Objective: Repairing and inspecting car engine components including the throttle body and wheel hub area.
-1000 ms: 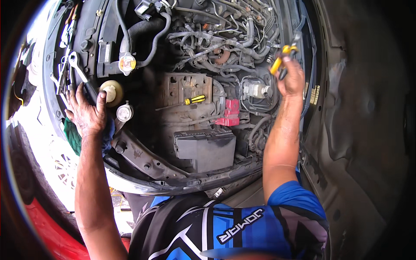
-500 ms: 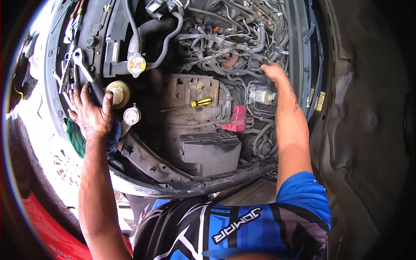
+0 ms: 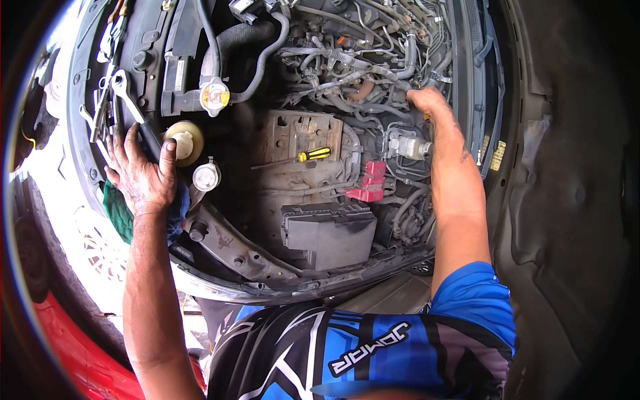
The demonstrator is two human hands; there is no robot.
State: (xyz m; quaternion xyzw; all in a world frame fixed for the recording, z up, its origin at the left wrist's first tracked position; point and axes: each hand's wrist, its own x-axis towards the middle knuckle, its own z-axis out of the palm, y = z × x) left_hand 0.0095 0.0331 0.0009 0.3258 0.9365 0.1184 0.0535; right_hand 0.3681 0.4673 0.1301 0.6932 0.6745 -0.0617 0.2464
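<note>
I see an open engine bay (image 3: 280,183), dusty and dark, with a red car panel (image 3: 73,353) and glaring pale ground out past the left side. A ratchet (image 3: 134,111) lies along the bay's front edge, its long axis slanting: round head away from the person, dark handle running back toward the left grip (image 3: 148,177). That grip is spread and open, resting over the edge beside the handle; I can't tell whether they touch. A screwdriver (image 3: 315,155) lies on the rusty tray (image 3: 293,133), shank pointing left. The right grip (image 3: 433,103) is curled down among the hoses (image 3: 390,110), its fingertips mostly hidden from me, and I can't tell what it holds. Just a sliver of a yellow piece (image 3: 427,117) shows beneath it. Blown-out light swallows detail at far left.
</note>
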